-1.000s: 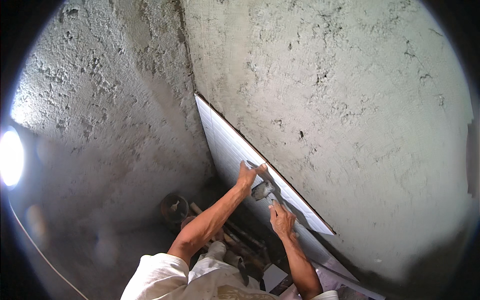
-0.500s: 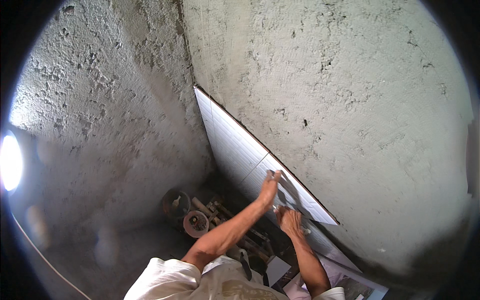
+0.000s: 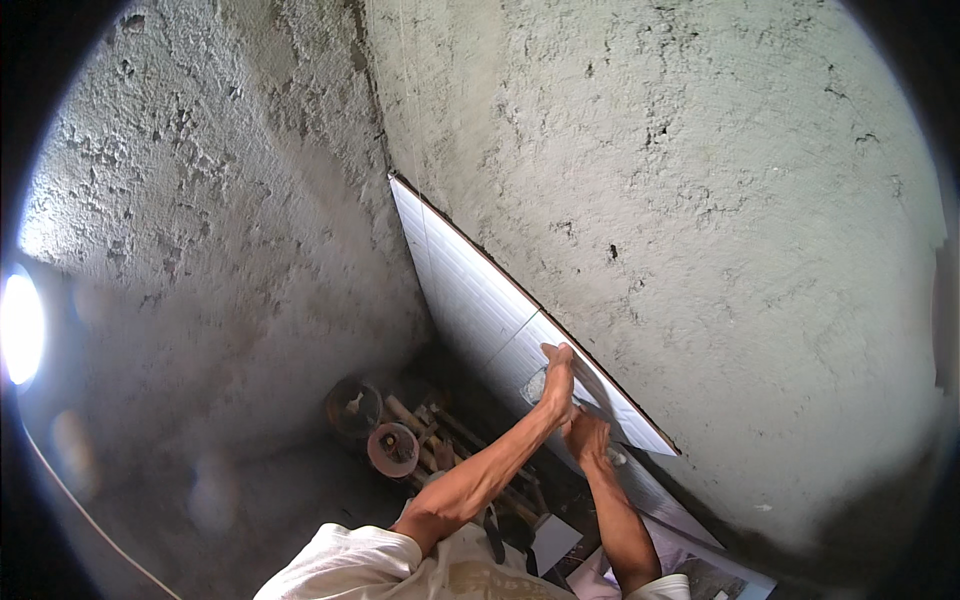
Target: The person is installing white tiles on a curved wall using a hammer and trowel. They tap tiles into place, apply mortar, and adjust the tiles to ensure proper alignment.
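White tiles with a fine brick-like relief line the lower part of the right wall. Two upper tiles meet at a slanted joint: a left tile (image 3: 455,265) reaching the corner and a right tile (image 3: 625,415). My left hand (image 3: 560,378) lies against the right tile, fingers stretched out and pointing up. Just below it, my right hand (image 3: 588,438) is closed around a tool that looks like a trowel. Its flat grey blade (image 3: 534,388) shows to the left of my left hand; the handle is mostly hidden in my fingers. A small pale bit sits by the right wrist.
Rough grey plaster wall (image 3: 720,220) rises above the tiles, meeting another on the left. Down in the corner stand a pinkish bucket (image 3: 392,450), a dark round container (image 3: 353,405) and pieces of wood. A bright lamp (image 3: 22,328) with a cord shines at far left.
My left hand has moved slightly right along the tile. My right hand has shifted a little right and down, and the grey blade now shows beside the left hand.
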The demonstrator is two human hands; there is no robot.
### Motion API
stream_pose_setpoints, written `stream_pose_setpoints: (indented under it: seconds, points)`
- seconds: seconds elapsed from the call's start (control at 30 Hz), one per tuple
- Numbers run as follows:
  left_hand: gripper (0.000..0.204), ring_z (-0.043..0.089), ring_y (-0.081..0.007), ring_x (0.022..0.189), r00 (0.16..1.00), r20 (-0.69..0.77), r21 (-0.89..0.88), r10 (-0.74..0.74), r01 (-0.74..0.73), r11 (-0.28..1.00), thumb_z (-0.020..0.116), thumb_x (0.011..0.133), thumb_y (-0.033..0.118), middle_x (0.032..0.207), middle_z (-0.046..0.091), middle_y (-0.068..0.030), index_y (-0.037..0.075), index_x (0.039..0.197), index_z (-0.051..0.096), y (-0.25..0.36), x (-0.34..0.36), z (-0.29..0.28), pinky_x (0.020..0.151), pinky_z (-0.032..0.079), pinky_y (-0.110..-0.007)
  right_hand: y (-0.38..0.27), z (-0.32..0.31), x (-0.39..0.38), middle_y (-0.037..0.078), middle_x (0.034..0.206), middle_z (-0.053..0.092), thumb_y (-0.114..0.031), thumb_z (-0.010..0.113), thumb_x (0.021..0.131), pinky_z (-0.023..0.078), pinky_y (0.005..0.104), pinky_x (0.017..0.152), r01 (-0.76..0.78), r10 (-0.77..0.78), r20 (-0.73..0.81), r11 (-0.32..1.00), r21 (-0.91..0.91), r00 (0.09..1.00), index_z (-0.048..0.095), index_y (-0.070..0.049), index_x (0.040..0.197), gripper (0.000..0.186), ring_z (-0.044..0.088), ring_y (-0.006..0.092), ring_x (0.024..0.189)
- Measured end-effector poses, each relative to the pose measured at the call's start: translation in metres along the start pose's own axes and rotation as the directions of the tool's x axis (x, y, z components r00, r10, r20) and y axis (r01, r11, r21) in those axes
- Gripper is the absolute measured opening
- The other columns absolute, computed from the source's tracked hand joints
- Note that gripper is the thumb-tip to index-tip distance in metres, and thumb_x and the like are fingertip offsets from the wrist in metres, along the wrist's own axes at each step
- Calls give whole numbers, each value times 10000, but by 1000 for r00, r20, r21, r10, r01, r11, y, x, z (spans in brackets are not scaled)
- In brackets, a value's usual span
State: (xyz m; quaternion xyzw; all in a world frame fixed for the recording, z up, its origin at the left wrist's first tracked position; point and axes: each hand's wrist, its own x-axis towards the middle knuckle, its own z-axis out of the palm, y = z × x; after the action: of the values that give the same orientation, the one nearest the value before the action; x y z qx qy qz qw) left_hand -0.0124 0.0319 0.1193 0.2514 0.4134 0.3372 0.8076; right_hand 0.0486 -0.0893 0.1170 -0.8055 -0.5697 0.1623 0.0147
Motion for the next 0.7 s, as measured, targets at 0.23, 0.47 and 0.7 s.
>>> stream_pose_setpoints:
  seconds: [0.23,0.47,0.7]
  points:
    - [1111,-56,-280,1556,997,60,-242,-45,59,968,652,963,407,1679,-31,-201,41,1563,-208,39,-42,16,1238,-60,-428,11,-14,-40,226,974,704,-322,559,971,525,533,753,-29,23,52,994,102,998,675,-50,1085,317,693,418,885]
    - [1227,-65,-376,1547,997,55,-327,-57,72,942,779,883,355,1672,-19,-221,107,1580,-201,34,-27,1,1234,-45,-487,24,-29,-72,184,907,698,-255,626,928,518,531,699,4,6,-68,988,151,998,684,-59,1022,225,682,414,804]
    - [1246,7,-328,1554,998,44,-243,-54,63,968,812,844,340,1673,28,-218,70,1591,-149,32,-21,-5,1224,-49,-473,27,-34,-53,174,887,694,-240,617,938,516,522,677,-35,58,-130,984,173,990,683,-69,1004,194,678,416,795]
